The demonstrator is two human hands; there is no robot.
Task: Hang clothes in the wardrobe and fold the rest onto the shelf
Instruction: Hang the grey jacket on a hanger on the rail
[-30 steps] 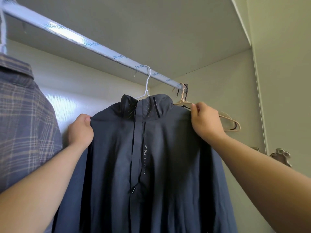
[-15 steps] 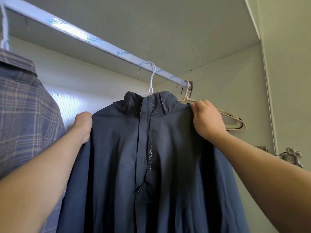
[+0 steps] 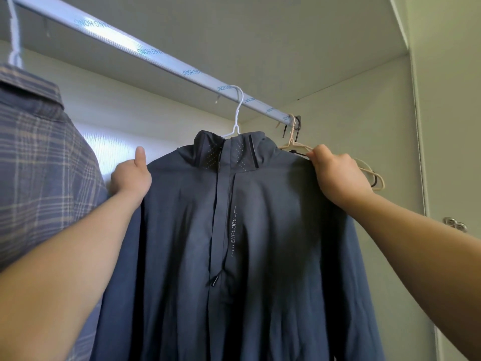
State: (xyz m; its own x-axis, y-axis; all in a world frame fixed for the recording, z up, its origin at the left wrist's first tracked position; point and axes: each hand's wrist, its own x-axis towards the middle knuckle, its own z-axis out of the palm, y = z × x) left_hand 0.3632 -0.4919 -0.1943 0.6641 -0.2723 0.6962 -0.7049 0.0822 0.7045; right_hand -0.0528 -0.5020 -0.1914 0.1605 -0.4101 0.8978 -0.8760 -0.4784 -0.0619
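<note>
A dark blue zip jacket [image 3: 247, 230] hangs on a white wire hanger [image 3: 238, 113] hooked over the silver wardrobe rail [image 3: 145, 53]. My left hand [image 3: 131, 175] grips the jacket's left shoulder, thumb pointing up. On the other side, my right hand [image 3: 338, 173] holds the jacket's right shoulder with curled fingers. The jacket faces me, zipped, with its collar standing up.
A blue plaid shirt [image 3: 39, 165] hangs at the left on its own white hanger [image 3: 13, 35]. Empty beige hangers [image 3: 369, 173] hang at the rail's right end, just behind my right hand. The wardrobe side wall [image 3: 364, 105] and a metal door fitting [image 3: 455, 225] are at right.
The view has shifted slightly so the jacket sits a little lower and more central. My left thumb has lifted and now points up. Both hands stay at the jacket's shoulders.
</note>
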